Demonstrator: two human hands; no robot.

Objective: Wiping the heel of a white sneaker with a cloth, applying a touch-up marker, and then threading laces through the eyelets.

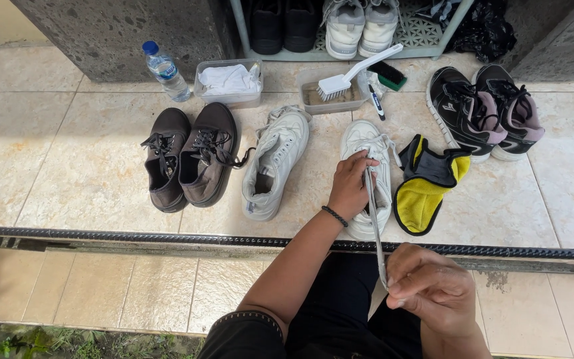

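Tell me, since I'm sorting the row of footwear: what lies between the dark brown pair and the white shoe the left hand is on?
One other white shoe, lying tilted on the tiles, in the head view.

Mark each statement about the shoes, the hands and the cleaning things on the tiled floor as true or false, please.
1. The left hand rests on a white sneaker. True.
2. The right hand pulls a shoelace out of that sneaker. True.
3. The white brush lies on the dark brown shoes. False: it rests across a small clear tub.
4. The water bottle lies on its side. False: it stands upright with its blue cap on.
5. A yellow and black cloth lies beside the sneaker. True.
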